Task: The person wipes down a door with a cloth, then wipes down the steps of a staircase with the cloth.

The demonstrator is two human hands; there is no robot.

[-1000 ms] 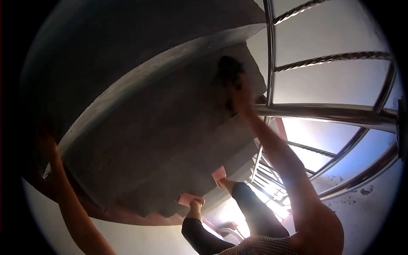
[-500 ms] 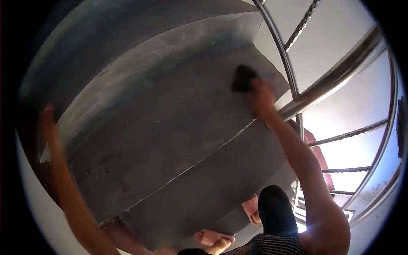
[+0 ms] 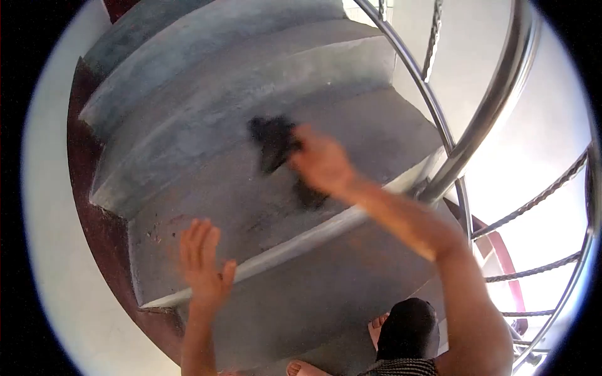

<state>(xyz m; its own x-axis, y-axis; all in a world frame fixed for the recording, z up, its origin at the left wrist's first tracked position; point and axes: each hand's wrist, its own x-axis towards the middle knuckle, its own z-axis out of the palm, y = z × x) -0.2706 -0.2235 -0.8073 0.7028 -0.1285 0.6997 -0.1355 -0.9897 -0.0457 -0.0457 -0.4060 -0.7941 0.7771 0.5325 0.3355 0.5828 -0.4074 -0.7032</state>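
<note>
My right hand (image 3: 323, 161) is closed on a black cloth (image 3: 273, 139), which hangs over the grey concrete step (image 3: 244, 188) near its back; both are blurred, so contact with the surface is unclear. Another dark patch shows just below the hand. My left hand (image 3: 205, 263) is raised with fingers apart and holds nothing, over the left part of the same step near its front edge. Small reddish crumbs (image 3: 157, 237) lie on the step beside the left hand.
Curved steps (image 3: 213, 50) rise beyond. A metal handrail (image 3: 483, 119) with twisted bars runs along the right. A dark red border (image 3: 94, 207) and pale wall (image 3: 50, 188) are at the left. My feet (image 3: 306, 368) and covered knee (image 3: 411, 329) show below.
My right hand has moved left across the step with the black cloth. My left hand has come from the far left edge towards the middle. The view has shifted, showing more upper steps.
</note>
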